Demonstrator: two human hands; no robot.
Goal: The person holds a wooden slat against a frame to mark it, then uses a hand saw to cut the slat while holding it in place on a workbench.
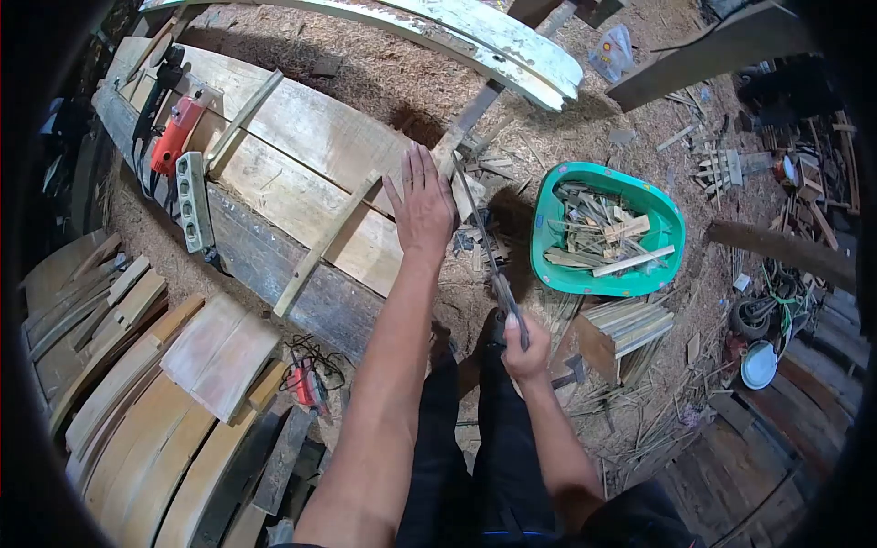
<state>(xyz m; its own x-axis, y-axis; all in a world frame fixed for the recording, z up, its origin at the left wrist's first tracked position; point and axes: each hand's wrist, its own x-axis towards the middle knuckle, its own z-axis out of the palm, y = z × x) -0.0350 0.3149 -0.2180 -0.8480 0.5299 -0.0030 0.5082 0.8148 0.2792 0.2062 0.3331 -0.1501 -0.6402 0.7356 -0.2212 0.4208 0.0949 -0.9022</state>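
My left hand point(424, 212) lies flat with spread fingers on the right end of the wooden planks point(311, 137). My right hand point(525, 349) is wrapped round the handle of a hand saw point(481, 224). The saw's long thin blade runs up from my fist to the planks' end, close beside my left fingers. Whether its teeth touch the wood cannot be made out. Two narrow battens point(322, 251) lie across the planks.
A green basin point(677, 239) of wood scraps stands right of the saw. A red power tool point(175, 135) and a socket strip point(192, 203) rest at the left. Curved boards point(137, 402) are stacked lower left, cut blocks point(630, 324) below the basin. A curved white-painted beam point(493, 46) spans the top.
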